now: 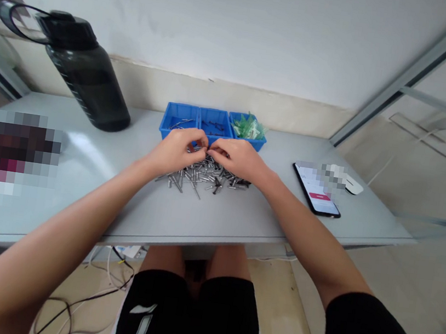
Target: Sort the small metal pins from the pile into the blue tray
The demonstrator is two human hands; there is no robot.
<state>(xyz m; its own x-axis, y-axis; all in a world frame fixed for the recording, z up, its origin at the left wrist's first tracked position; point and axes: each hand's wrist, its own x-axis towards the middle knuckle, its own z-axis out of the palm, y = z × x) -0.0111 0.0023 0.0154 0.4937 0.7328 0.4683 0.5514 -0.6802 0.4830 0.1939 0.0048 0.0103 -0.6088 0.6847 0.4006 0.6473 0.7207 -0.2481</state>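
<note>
My left hand [179, 150] and my right hand [237, 157] meet fingertip to fingertip over a loose pile of small metal fasteners [201, 174]. Fingers of both hands are closed in a pinch, and whatever they hold is too small or hidden to name. Long silver pins, like rivets or nails, fill most of the pile, with dark screws [217, 186] at its right side. Just behind my hands stand three blue bins joined in a row. A few silver pieces lie in the left bin [181, 110], dark screws in the middle bin [214, 115], and green plastic pieces [249, 127] in the right one.
A large dark water bottle [88, 79] stands on the grey table [198, 221] at the left. To the right lie a lit phone [315, 189] and a white object [345, 180], partly blurred. The wall rises behind the bins; a metal frame [410, 77] borders the right.
</note>
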